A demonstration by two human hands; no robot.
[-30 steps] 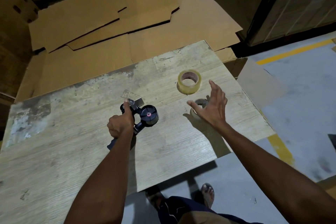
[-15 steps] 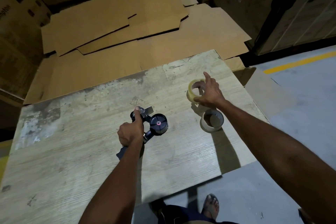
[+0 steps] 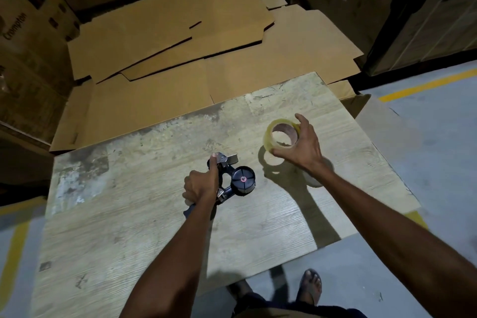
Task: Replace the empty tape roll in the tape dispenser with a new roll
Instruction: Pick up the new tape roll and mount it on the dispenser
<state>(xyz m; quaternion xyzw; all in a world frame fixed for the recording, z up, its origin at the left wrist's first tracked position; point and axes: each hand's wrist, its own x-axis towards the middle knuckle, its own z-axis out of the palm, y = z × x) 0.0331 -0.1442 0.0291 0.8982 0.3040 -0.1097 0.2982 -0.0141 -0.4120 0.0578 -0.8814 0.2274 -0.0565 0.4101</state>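
Gripping the dispenser (image 3: pixel 238 181) by its handle, the left hand (image 3: pixel 200 186) has its fingers curled round it and its thumb stretched forward to the metal plate at the front. The dispenser lies near the middle of the tabletop (image 3: pixel 129 227), and its black hub carries no roll. The right hand (image 3: pixel 304 147) holds the new roll (image 3: pixel 267 138) by the rim with spread fingertips. The roll is tilted and clear of the wood, and its ring-shaped shadow falls just below it. The roll is to the right of the dispenser and apart from it, inside the right edge of the tabletop. A pale core (image 3: pixel 313 182) sits under the right wrist, mostly hidden.

Open wood lies left of the dispenser and toward the near edge. The far edge meets flat cardboard sheets (image 3: pixel 180 41), which overlap one another. The right edge drops to a grey floor (image 3: pixel 426 162) marked with a yellow line (image 3: pixel 426 84).

The tabletop is pale woodgrain, worn and stained at the far left. Stacked boxes (image 3: pixel 25 59) close the left side and the back. A sandalled foot (image 3: pixel 309 284) shows below the near edge.
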